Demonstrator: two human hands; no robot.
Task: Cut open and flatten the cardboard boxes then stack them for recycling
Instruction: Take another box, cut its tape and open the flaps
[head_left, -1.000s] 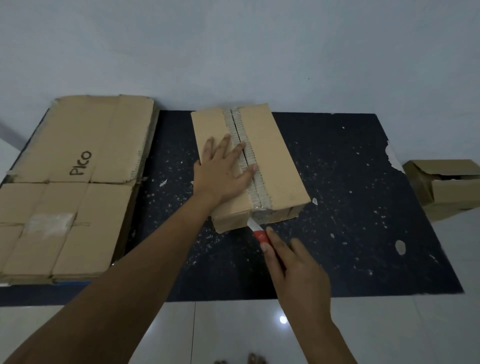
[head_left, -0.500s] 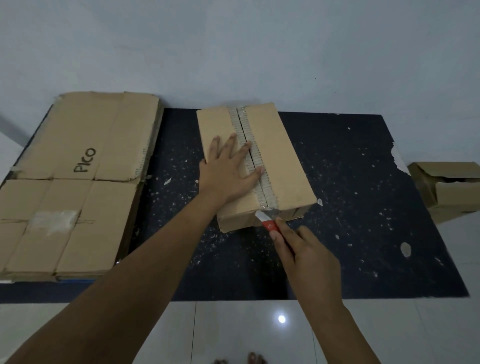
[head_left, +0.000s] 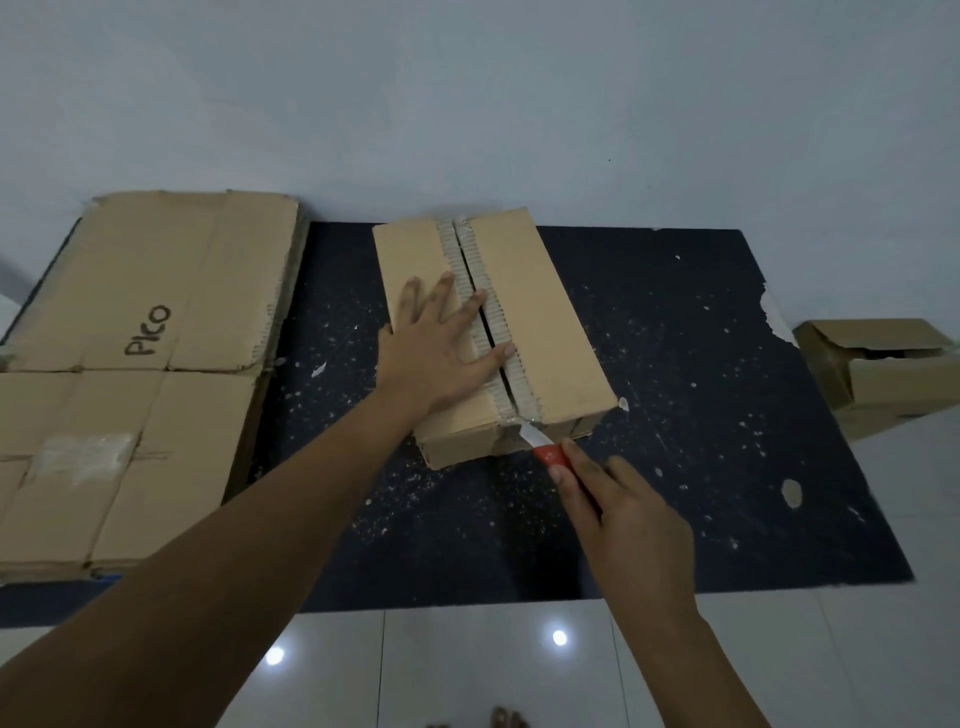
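Note:
A long closed cardboard box (head_left: 540, 322) lies on a dark speckled mat (head_left: 701, 415), its top seam running lengthwise with torn tape along it. My left hand (head_left: 441, 348) presses flat on the box's left top flap, fingers spread. My right hand (head_left: 623, 514) grips a red-handled cutter (head_left: 545, 449) whose blade tip touches the near end of the box just below the seam. A stack of flattened cardboard (head_left: 130, 374) marked "Pico" lies at the left of the mat.
Another small cardboard box (head_left: 883, 369) with loose flaps sits on the white tile floor at the right, beside the mat's torn edge. A pale wall rises behind. Glossy tiles (head_left: 467, 665) lie near me, with toes at the bottom edge.
My right hand has brought the cutter forward from below the box's near end up to the taped edge under the seam. The left hand stays pressed on the box.

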